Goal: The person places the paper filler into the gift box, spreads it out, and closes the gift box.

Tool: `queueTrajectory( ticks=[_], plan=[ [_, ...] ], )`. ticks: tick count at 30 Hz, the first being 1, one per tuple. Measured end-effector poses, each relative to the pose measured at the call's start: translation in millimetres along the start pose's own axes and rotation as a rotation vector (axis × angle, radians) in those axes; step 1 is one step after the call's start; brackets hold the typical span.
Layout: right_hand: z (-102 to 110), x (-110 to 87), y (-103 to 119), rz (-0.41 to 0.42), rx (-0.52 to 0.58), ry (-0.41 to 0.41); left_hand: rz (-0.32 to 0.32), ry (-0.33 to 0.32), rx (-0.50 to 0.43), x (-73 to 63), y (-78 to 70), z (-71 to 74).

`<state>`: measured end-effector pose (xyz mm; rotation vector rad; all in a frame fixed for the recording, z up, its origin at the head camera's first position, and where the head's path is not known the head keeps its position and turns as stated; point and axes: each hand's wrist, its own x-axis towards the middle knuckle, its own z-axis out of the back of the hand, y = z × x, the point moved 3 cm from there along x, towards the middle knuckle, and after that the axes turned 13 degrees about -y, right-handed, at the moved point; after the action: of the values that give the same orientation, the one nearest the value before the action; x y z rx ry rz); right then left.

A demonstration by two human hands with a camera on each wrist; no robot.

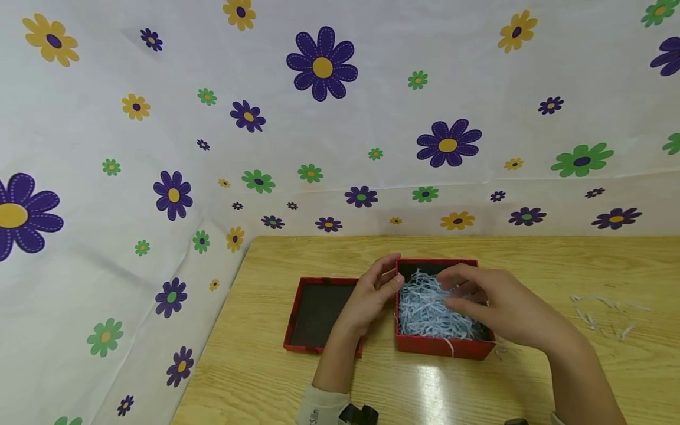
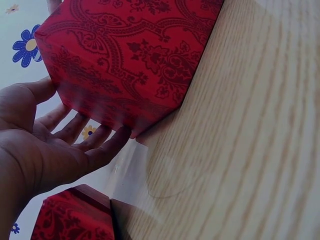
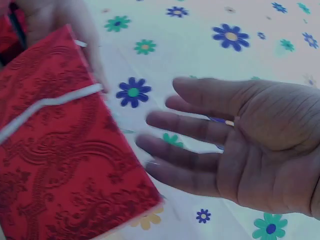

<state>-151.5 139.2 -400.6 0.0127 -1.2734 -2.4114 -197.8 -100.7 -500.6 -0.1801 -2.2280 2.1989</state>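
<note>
Well, left hand touches red box; right hand seemingly above shreds.

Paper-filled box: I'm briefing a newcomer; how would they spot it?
On the wooden table, find the left hand. The red box it touches holds pale blue paper shreds, whereas the red tray to the left shows a bare black inside.

Shredded paper lies in the box, right of the lid.

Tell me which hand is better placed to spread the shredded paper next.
Probably the right hand: it appears above the shredded paper, holding nothing, while the left hand touches the side of the red box.
</note>
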Motion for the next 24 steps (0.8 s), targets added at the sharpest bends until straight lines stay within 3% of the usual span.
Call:
queueTrajectory(
  ticks=[6,10,15,21,24],
  plan=[
    [-5,-6.7,-6,0.019,0.146,0.247,0.007,0.001,0.008,0.3,1.5,0.1],
    [-17,-6.0,-8,0.043,0.167,0.342,0.005,-0.001,0.013,0.2,1.7,0.3],
    [-34,1.4,-9,0.093,0.108,0.333,-0.004,0.004,0.006,0.3,1.1,0.0],
    [-52,11.0,-13,0.055,-0.088,0.229,-0.002,0.004,0.005,-0.2,-0.3,-0.3],
    [-54,13.1,-14,0.051,-0.137,0.192,-0.005,0.008,0.003,-0.3,-0.4,-0.2]
  ],
)
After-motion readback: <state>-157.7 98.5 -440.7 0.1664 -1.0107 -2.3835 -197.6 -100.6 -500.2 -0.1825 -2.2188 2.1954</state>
